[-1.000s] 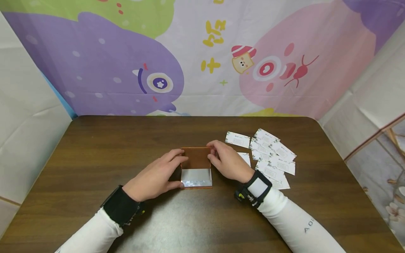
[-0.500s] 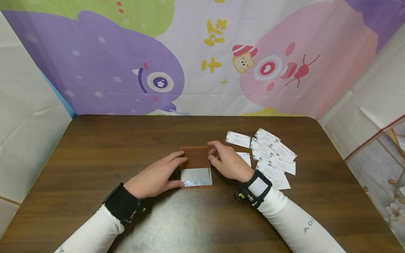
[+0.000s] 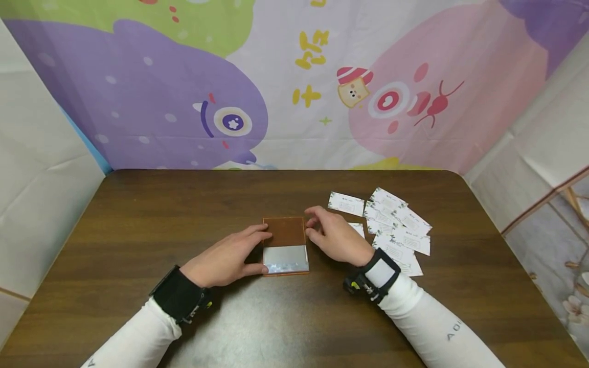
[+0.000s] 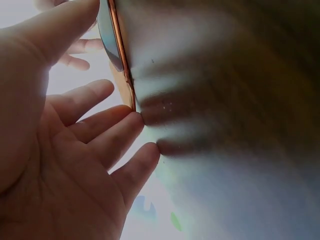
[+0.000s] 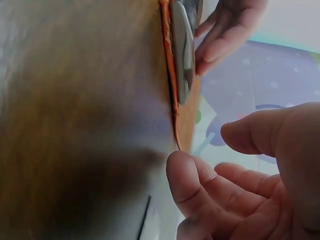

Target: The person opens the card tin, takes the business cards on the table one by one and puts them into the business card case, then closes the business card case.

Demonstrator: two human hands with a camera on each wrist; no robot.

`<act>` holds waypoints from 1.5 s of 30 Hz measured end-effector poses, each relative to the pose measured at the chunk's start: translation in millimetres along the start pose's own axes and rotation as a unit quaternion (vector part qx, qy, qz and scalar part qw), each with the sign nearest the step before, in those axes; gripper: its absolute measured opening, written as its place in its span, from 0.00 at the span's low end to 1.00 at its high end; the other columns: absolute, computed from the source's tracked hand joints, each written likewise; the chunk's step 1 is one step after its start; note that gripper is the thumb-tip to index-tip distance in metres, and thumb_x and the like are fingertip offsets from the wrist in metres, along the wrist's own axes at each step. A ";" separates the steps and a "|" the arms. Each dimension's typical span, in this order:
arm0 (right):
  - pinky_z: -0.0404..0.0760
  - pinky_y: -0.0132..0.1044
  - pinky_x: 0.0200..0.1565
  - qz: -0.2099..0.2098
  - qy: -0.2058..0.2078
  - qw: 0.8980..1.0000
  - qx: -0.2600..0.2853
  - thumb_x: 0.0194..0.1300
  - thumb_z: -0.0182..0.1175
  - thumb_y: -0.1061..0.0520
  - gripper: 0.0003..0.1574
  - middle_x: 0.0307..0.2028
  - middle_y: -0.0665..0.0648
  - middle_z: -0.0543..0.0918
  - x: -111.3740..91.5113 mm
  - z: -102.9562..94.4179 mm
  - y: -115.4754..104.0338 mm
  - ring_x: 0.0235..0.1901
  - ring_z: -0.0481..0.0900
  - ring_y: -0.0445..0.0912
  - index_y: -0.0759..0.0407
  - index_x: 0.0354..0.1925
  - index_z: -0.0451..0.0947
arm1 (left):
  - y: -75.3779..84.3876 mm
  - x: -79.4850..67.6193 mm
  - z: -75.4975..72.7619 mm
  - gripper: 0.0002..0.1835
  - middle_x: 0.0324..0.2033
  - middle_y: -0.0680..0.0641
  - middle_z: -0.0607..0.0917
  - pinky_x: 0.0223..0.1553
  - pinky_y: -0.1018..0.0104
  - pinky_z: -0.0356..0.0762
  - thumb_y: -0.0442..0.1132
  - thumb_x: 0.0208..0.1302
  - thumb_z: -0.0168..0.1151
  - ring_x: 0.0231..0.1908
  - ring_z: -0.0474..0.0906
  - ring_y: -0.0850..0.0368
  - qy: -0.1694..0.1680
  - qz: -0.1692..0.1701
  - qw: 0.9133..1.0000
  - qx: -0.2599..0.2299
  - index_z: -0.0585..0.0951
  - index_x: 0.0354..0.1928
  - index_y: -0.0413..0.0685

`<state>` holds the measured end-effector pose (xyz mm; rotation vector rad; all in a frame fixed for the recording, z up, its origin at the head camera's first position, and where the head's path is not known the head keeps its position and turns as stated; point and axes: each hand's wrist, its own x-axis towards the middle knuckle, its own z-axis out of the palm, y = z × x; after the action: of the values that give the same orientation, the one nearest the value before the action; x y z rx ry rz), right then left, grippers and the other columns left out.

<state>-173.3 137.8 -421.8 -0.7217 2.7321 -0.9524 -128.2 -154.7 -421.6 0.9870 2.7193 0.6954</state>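
Note:
An opened business card case [image 3: 284,232] lies on the wooden table, its brown cover folded back away from the person and its silver metal box [image 3: 286,259] on the near side. Along its left edge rests my left hand [image 3: 224,258], fingertips on the cover and thumb at the near corner of the metal box. Its fingers are spread and relaxed in the left wrist view. My right hand [image 3: 338,236] is beside the cover's far right corner, fingers loosely bent around nothing. In the right wrist view, its index fingertip [image 5: 181,162] is right at the cover's edge.
Several white printed cards [image 3: 395,222] with leaf patterns lie loosely overlapped to the right of the case. One card [image 3: 356,229] is partly hidden behind the right hand. A cartoon-printed cloth [image 3: 294,102] hangs behind the table's far edge.
My right hand has shifted slightly right, off the cover's corner. The cover appears a little flatter. My left hand has stayed on the case's left edge.

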 end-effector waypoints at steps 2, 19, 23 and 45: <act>0.83 0.41 0.44 -0.002 0.002 1.000 -0.001 0.79 0.60 0.56 0.26 0.50 0.54 0.85 -1.7 -3.5 0.9 0.41 0.83 0.42 0.63 0.69 0.74 | -0.1 0.2 -0.1 0.40 0.77 0.34 0.67 0.71 0.44 0.71 0.53 0.71 0.73 0.73 0.69 0.38 -0.003 -0.003 1.000 0.002 0.72 0.76 0.37; 0.81 0.47 0.50 0.014 -0.003 0.999 -0.050 0.69 0.73 0.54 0.22 0.50 0.58 0.86 -24.6 -48.6 31.2 0.44 0.81 0.50 0.63 0.56 0.83 | -1.9 -3.2 -1.9 0.45 0.79 0.33 0.63 0.74 0.41 0.64 0.55 0.71 0.71 0.78 0.59 0.37 -0.011 0.003 1.000 0.027 0.68 0.77 0.32; 0.80 0.52 0.54 0.018 -0.015 0.997 -0.080 0.65 0.76 0.53 0.25 0.50 0.60 0.86 -30.1 -57.9 42.6 0.50 0.82 0.54 0.64 0.55 0.83 | -3.2 -4.0 -1.8 0.46 0.80 0.33 0.61 0.75 0.41 0.63 0.57 0.72 0.70 0.79 0.56 0.37 -0.016 -0.001 0.999 0.027 0.66 0.78 0.31; 0.74 0.47 0.47 0.061 -0.084 0.986 -0.133 0.59 0.82 0.47 0.27 0.40 0.53 0.80 -35.1 -74.5 71.8 0.44 0.71 0.52 0.59 0.47 0.80 | -4.4 -3.9 -1.5 0.49 0.80 0.32 0.59 0.75 0.39 0.60 0.60 0.71 0.69 0.80 0.55 0.35 -0.023 -0.005 0.999 0.027 0.66 0.78 0.30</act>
<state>-193.0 244.4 -408.1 -0.6324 2.7421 -0.4835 -128.1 -160.7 -422.3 0.9865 2.7149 0.5945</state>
